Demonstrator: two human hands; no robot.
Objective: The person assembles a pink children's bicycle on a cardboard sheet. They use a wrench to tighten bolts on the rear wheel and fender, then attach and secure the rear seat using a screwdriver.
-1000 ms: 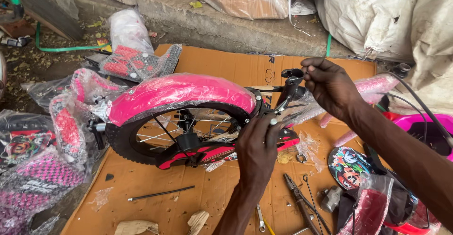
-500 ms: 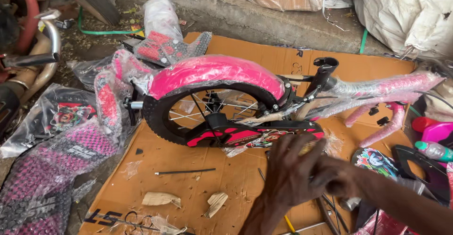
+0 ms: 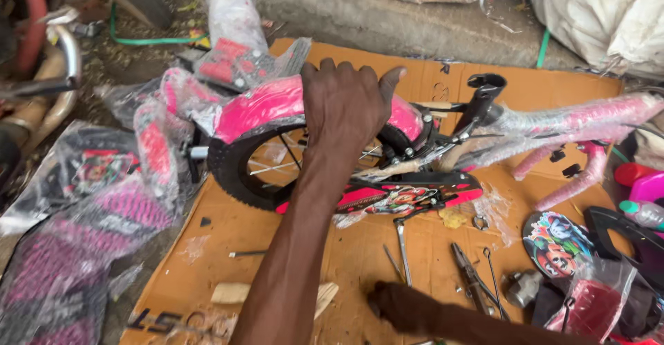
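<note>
A small pink bicycle lies on its side on a sheet of cardboard (image 3: 290, 248). My left hand (image 3: 344, 103) reaches over the rear wheel (image 3: 228, 172), fingers curled over the top of the pink fender (image 3: 259, 106), thumb to the right. My right hand (image 3: 398, 308) is low on the cardboard at the bottom edge, next to a spanner (image 3: 402, 248) and pliers (image 3: 467, 265); its fingers are dark and partly cut off. The plastic-wrapped frame (image 3: 574, 120) runs right from the wheel, with a pink chain guard (image 3: 408, 196) below it.
Plastic-wrapped pink parts (image 3: 83, 248) lie left of the cardboard. A round picture plate (image 3: 553, 241) and small fittings lie at the right. A concrete kerb (image 3: 360, 13) and white sacks (image 3: 602, 6) line the back. Metal tubing (image 3: 62, 54) stands at the far left.
My left hand has risen from the cardboard up onto the fender. My right hand has come off the frame's front end and dropped to the cardboard by the tools. The view shifted.
</note>
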